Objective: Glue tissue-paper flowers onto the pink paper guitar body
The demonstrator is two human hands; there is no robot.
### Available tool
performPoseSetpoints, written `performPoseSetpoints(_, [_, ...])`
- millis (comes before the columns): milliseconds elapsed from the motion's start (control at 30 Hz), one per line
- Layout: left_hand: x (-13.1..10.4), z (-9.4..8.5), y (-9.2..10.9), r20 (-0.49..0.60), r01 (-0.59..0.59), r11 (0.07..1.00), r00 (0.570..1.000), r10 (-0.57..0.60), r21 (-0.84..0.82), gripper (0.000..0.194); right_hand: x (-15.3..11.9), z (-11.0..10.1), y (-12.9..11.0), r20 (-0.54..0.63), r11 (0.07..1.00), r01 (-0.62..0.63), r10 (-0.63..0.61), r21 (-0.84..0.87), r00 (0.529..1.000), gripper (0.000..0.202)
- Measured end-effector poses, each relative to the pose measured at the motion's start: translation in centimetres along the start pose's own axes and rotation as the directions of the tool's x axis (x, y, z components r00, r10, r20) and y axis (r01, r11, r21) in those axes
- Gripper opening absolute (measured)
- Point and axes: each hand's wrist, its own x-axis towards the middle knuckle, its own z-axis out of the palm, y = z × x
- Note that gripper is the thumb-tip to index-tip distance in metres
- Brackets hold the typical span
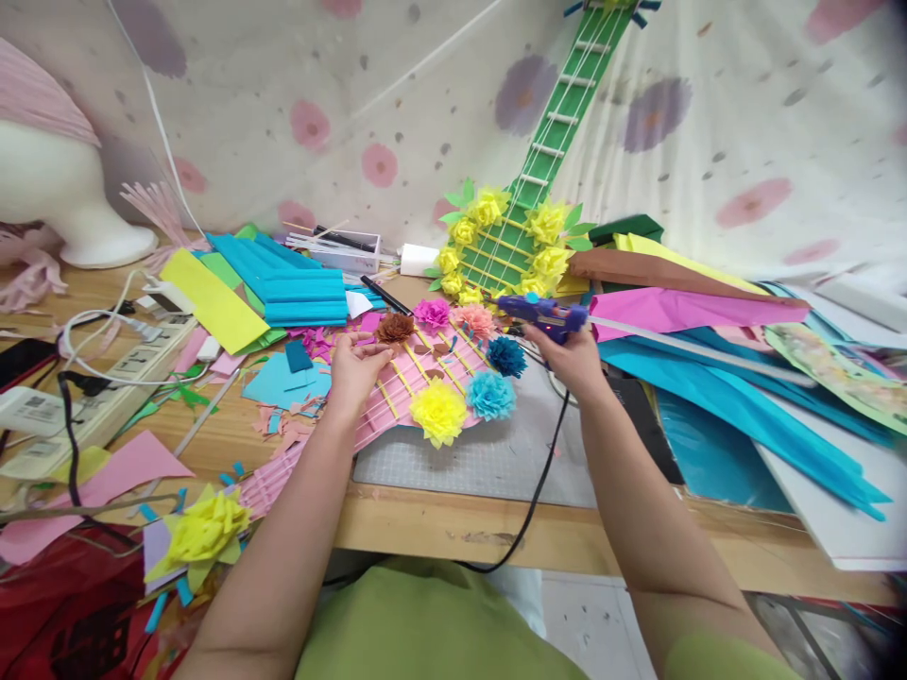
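1. Head view: two hands are seen; the right hand [575, 361] is closed around one glue gun [549, 317].
2. The left hand [354, 374] has its fingers nearly together beside the brown flower [395, 328]; whether it grips something, I cannot tell.
3. One pink guitar [379, 416] lies partly on one grey mat [446, 480], with six paper flowers [438, 414] on its body.
4. Behind it leans one green guitar [553, 123].

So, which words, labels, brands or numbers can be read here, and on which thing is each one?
No text is readable.
White adapter: printed label, too small and blurred.
Power strip: small markings, too blurred.
Red item: black marks, no letters clear.
Glue gun: no readable text.
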Motion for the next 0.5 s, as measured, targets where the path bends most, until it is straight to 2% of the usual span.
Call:
performPoseSetpoints(67, [0.2, 0.0, 0.0, -0.024, 0.001, 1.000, 1.000, -0.001, -0.018, 0.045, 0.0, -1.2, 2.0, -0.118, 0.997, -0.059, 0.053, -0.053, 0.992, 0.047])
performPoseSetpoints(133, [0.2, 0.1, 0.2, -0.043, 0.022, 0.999, 0.999, -0.023, -0.041, 0.043, -0.2, -1.9, 3.9, -0.147, 0.980, -0.124, 0.100, -0.157, 0.984, 0.051])
performPoseSetpoints(233, [0.2, 0.3, 0.4, -0.070, 0.037, 0.996, 0.997, -0.042, -0.080, 0.041, -0.6, -1.7, 5.8, -0.081, 0.925, -0.188, 0.171, -0.330, 0.982, 0.057])
performPoseSetpoints(367, [0.2, 0.3, 0.7, -0.092, 0.038, 0.993, 0.995, -0.048, -0.110, 0.041, -0.4, -0.1, 6.9, -0.021, 0.846, -0.237, 0.259, -0.478, 0.966, 0.060])
performPoseSetpoints(500, [0.1, -0.1, 0.9, -0.099, 0.058, 0.994, 0.993, -0.067, -0.088, 0.041, 0.2, 1.0, 7.0, 0.072, 0.796, -0.175, 0.265, -0.580, 0.962, 0.051])
